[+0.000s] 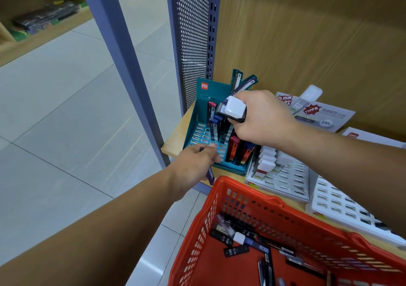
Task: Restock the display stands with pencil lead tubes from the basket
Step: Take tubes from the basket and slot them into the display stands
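Observation:
A teal display stand [198, 129] with slotted rows stands at the left end of the wooden shelf, with several lead tubes upright in it. My left hand [195, 162] reaches over its front rows, gripping a dark blue lead tube [210, 175] that points down. My right hand [261, 118] hovers over the stand's right side, clutching a bundle of lead tubes [232, 108], one with a white cap. The red basket [252, 200] sits in front of the shelf, holding several loose black and blue tubes [236, 251].
Two white display stands [285, 180] [338, 204] sit right of the teal one, the nearer holding a few white-capped tubes. A blue metal upright [123, 50] and perforated panel [191, 39] border the shelf's left side. Tiled floor lies to the left.

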Motion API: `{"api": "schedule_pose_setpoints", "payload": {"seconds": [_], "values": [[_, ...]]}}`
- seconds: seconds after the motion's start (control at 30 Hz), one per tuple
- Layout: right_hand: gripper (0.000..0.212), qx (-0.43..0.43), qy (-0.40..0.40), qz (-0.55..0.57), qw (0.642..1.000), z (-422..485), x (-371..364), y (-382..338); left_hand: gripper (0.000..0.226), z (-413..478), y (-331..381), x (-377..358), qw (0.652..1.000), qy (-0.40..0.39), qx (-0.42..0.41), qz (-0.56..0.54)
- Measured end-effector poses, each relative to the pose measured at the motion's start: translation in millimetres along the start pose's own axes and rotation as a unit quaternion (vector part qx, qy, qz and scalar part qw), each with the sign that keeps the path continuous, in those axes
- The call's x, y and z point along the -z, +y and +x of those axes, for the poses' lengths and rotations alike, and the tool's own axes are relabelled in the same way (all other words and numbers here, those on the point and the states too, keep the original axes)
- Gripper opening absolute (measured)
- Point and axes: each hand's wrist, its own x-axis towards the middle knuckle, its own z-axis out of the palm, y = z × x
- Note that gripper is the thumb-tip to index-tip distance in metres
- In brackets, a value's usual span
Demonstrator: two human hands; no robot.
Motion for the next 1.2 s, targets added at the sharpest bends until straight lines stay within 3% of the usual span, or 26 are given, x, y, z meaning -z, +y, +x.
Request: {"api": "schedule_pose_setpoints", "payload": {"seconds": [0.5,0.7,1.0,1.2], "values": [[0.019,0.004,-0.057,-0.011,0.998,8.2,-3.0,-5.9,0.028,7.7,-3.5,5.1,0.998,0.001,0.017,-0.058],[0.023,0.018,-0.075,-0.094,0.993,9.9,5.1,-11.3,0.032,9.2,-4.9,4.1,0.999,-0.001,0.013,-0.05],[0.029,0.011,-0.048,-0.029,0.998,7.2,2.5,-0.8,0.027,11.5,-6.7,5.1,0.999,-0.004,0.007,-0.05],[0.022,0.025,-0.056,-0.039,0.997,7.6,0.9,-0.7,0.028,12.2,-7.1,4.9,0.998,-0.006,0.014,-0.054]]}}
